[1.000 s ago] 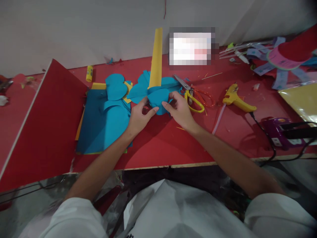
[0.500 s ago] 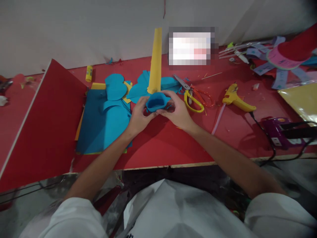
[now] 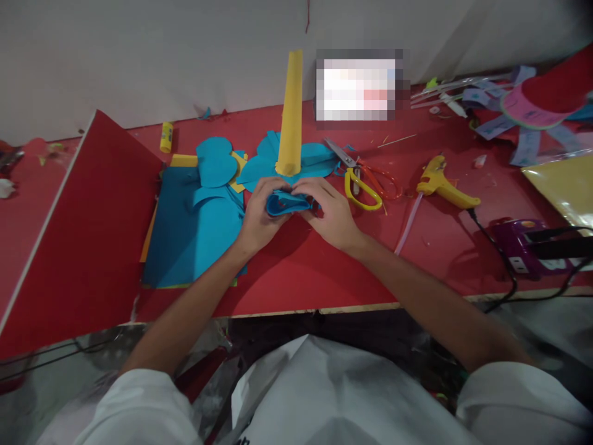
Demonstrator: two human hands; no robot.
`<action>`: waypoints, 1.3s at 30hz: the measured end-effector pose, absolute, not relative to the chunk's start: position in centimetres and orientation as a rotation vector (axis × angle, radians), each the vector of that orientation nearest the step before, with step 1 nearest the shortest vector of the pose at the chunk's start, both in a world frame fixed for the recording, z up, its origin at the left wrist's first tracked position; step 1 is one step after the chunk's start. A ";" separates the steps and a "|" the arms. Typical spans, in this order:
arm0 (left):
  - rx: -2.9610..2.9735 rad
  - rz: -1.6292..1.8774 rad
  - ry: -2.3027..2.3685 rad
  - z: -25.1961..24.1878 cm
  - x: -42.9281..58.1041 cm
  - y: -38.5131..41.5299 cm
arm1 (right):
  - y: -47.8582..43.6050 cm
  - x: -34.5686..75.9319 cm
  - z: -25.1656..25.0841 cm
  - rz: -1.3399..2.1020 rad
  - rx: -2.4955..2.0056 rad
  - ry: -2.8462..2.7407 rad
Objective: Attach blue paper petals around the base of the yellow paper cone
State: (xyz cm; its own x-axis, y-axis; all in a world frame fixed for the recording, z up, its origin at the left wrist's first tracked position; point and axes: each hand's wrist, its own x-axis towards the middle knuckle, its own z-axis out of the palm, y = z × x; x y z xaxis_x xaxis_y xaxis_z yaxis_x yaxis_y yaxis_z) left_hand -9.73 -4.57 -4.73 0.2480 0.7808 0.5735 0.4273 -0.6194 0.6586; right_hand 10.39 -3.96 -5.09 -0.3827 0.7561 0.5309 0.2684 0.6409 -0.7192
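Note:
A rolled piece of blue paper point(image 3: 278, 206) is held between my two hands above the red table, its upper rim squeezed into a flattened, folded loop. My left hand point(image 3: 259, 213) wraps its left side, and my right hand point(image 3: 331, 210) grips the right end, fingertips of both nearly meeting along the far edge. Just beyond my fingers, a tall yellow paper cone point(image 3: 291, 117) stands upright against blue paper petals point(image 3: 259, 167) lying on the table. My palms hide the lower part of the roll.
Scissors point(image 3: 364, 188) with yellow and red handles lie to the right, before a yellow glue gun point(image 3: 445, 185) and a purple power strip point(image 3: 528, 247). Blue sheets point(image 3: 173, 228) and a red board point(image 3: 88, 235) are left. A glue stick point(image 3: 166, 137) stands at the back.
The blue paper's open cup-like rim has been pressed into a narrow folded loop. My fingers have moved closer together over its far side.

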 end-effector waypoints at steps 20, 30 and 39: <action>2.207 1.279 1.299 -5.5 -10.3 -4.5 | -4.6 10.4 -5.0 0.535 -0.760 -1.994; 2.121 1.146 1.115 -4.4 -9.3 -5.6 | -4.2 10.7 -4.3 0.458 -0.762 -1.837; 2.170 1.185 0.921 -3.9 -9.6 -5.5 | -3.0 10.7 -4.6 0.502 -0.768 -1.732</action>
State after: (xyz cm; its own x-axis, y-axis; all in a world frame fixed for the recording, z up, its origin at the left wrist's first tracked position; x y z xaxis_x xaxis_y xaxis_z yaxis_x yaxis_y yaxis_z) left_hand -9.58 -5.50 -3.91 0.3928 0.7554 0.5244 0.3223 -0.6472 0.6908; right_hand 10.74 -3.02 -4.59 -0.1673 0.7147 0.6792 0.2407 0.6976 -0.6748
